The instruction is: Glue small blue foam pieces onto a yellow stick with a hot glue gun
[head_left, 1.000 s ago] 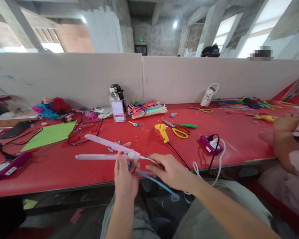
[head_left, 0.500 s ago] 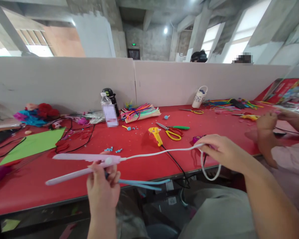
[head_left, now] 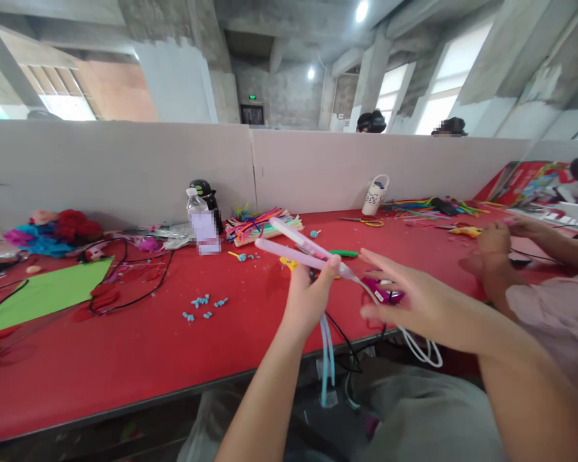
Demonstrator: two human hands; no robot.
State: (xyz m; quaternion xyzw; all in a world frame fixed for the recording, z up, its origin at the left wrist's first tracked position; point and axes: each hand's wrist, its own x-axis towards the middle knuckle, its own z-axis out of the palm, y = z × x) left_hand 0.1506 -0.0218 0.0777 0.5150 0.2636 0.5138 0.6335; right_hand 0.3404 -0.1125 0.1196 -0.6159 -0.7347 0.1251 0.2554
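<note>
A pale pink hair straightener [head_left: 291, 252] with its two arms spread apart is gripped in my left hand [head_left: 311, 292], its tips pointing up and to the left. Light blue pipe cleaners [head_left: 324, 359] hang down below the same hand. My right hand [head_left: 414, 298] has its fingers apart, close to the white cord [head_left: 367, 289] at the straightener's end; whether it touches the cord is unclear. Loops of that cord dangle under my right hand. Behind the straightener, a yellow glue gun [head_left: 288, 262] and a green-handled tool [head_left: 344, 253] are partly covered.
Small blue pieces [head_left: 201, 300] lie on the red table [head_left: 149, 359]. Bundled pipe cleaners [head_left: 264, 224], a bottle [head_left: 203, 224] and a white cup [head_left: 374, 196] stand along the partition [head_left: 173, 154]. A purple object [head_left: 389, 293] lies beside my right hand. A co-worker's hands [head_left: 494, 240] are at right.
My left hand has carried the straightener to the right and tilted it tips-up, pipe cleaners now hanging down. My right hand's fingers have spread from the cord. The view has shifted slightly.
</note>
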